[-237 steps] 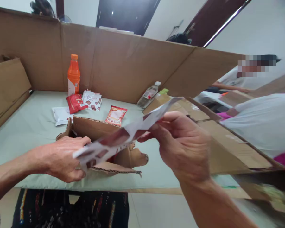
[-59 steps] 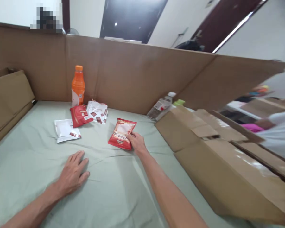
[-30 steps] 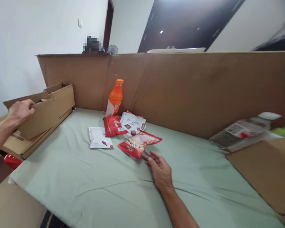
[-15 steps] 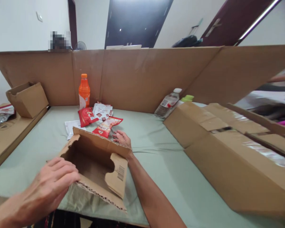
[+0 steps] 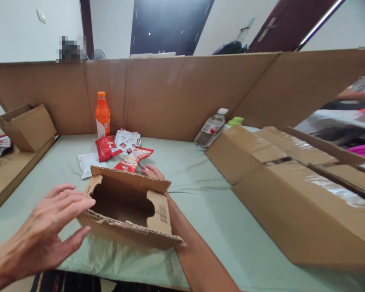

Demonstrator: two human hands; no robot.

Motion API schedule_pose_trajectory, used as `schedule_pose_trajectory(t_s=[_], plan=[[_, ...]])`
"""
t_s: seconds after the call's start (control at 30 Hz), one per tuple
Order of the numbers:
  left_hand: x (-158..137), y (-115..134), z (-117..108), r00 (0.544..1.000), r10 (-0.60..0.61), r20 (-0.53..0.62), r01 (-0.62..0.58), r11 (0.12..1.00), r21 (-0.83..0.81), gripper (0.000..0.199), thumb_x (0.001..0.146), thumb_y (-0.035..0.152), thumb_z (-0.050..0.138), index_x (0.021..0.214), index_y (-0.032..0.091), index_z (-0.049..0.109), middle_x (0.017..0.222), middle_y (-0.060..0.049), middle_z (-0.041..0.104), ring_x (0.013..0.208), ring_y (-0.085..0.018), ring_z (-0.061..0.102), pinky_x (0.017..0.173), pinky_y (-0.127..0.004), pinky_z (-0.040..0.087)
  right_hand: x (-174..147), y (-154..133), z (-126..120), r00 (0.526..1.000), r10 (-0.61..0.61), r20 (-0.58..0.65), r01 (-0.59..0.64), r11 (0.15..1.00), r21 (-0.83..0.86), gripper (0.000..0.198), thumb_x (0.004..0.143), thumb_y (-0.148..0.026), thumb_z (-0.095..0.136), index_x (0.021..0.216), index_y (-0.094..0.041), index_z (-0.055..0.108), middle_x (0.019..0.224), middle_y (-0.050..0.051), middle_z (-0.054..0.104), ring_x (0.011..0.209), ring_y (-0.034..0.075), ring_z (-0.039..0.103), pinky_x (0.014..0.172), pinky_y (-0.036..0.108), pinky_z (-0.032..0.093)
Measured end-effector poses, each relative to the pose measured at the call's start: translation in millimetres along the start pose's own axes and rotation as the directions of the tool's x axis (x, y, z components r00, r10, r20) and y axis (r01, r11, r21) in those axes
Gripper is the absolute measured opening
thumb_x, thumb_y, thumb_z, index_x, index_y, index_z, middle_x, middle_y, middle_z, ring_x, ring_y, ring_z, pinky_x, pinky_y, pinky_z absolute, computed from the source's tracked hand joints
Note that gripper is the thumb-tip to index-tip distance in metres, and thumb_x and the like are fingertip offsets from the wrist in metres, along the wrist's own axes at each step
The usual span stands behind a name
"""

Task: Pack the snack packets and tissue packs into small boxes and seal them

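Note:
A cardboard box [image 5: 127, 231] with torn, ragged edges stands in front of me, its top facing up. My left hand [image 5: 53, 223] is at its left side, thumb and fingers spread, with the fingertips close to the near left corner. Behind the box reaches my right hand [image 5: 152, 172]; its fingers are stretched toward a red and cream snack packet [image 5: 134, 159], and the box flap hides part of the hand. Around that packet lie a red packet [image 5: 107, 149], a white and brown packet [image 5: 128, 140] and a plain white packet [image 5: 89, 164].
An orange drink bottle [image 5: 102, 115] stands by the cardboard wall [image 5: 170, 97]. A clear bottle [image 5: 211, 129] leans at the back right, beside a large taped carton [image 5: 261, 202]. At left, a small open box [image 5: 28, 127] sits on a flat carton [image 5: 21, 172]. Green cloth [image 5: 207, 215] covers the table.
My left hand has let go of the box's near left edge and opened out. The box has tipped more upright, its near side now showing. My right hand stays behind it.

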State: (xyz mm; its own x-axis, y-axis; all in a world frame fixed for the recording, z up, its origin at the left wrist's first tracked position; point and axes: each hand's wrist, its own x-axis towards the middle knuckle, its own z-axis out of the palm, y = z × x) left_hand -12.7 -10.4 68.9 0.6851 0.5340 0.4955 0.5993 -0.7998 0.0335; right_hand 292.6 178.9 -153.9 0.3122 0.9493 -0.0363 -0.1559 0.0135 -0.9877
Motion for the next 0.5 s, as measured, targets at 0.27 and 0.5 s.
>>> schedule_pose_trajectory(t_s=[0.27,0.5], plan=[[-10,-13,21,0.997,0.001,-0.082,-0.022,0.967,-0.254,0.031,0.084,0.003,0.056,0.106,0.023,0.065,0.137,-0.008,0.071,0.145,-0.024,0.054,0.124,-0.043,0.042,-2,-35,-13,0.962,-0.272,0.024,0.264,0.902,-0.341,0.057,0.083,-0.064,0.053,0.109,-0.017,0.069,0.111,0.017,0.077,0.096,0.029,0.073,0.075,0.041,0.059],[-5,-19,51,0.984,0.115,-0.134,-0.158,0.911,-0.38,0.013,0.089,0.012,0.057,0.092,0.022,0.065,0.096,0.001,0.081,0.11,-0.018,0.074,0.129,-0.035,0.036,49,-74,63,0.779,-0.339,0.528,0.623,0.512,-0.591,0.054,0.076,-0.018,0.064,0.129,-0.02,0.071,0.142,0.014,0.067,0.132,0.033,0.057,0.112,0.051,0.044]])
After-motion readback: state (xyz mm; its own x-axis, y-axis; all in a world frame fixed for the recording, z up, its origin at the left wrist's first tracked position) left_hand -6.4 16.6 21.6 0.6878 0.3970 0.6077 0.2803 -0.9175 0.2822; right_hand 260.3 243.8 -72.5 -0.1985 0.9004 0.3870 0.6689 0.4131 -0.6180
